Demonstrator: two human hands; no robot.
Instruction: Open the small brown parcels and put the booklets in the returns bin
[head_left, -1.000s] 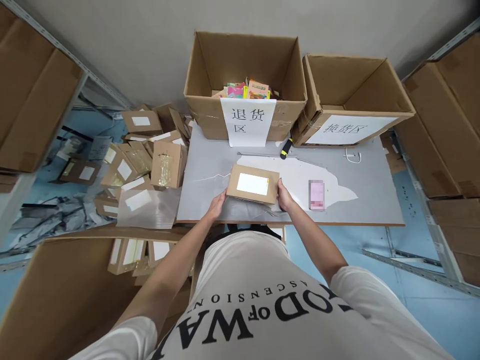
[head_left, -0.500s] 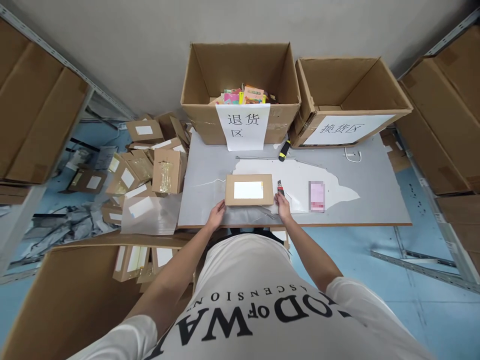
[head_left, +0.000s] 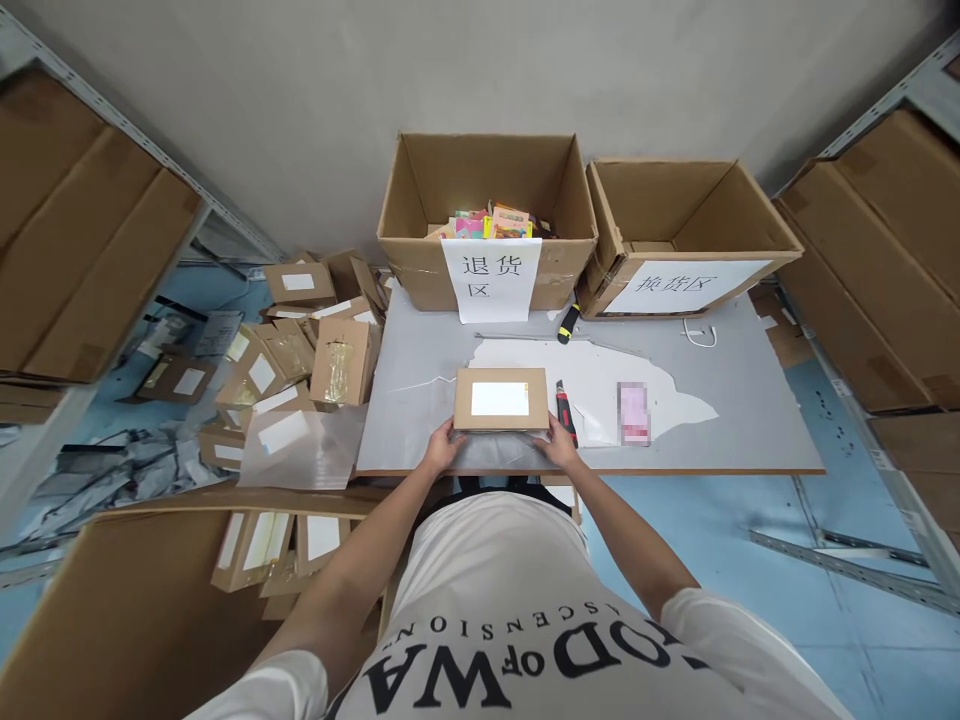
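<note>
A brown cardboard box (head_left: 501,420) with a white label on top sits on the grey table in front of me. My left hand (head_left: 444,446) grips its near left corner, and my right hand (head_left: 556,443) grips the near right corner. Just right of the box lies a red and black utility knife (head_left: 566,412), beside my right fingers and out of my grasp. Farther right is a pink card-like item (head_left: 634,412), its surface blurred out. A yellow and black utility knife (head_left: 568,324) lies behind, by the big cartons.
Two large open cartons stand at the table's back: a left carton (head_left: 420,285) containing colourful booklets and a right carton (head_left: 600,290). Small boxes (head_left: 341,360) are piled to the left. A large open carton (head_left: 97,600) is at lower left. Stacked cartons flank both sides.
My right hand has let go of the red and black utility knife, which now lies on the table. That hand has moved left onto the box's corner. The camera view has tilted slightly up.
</note>
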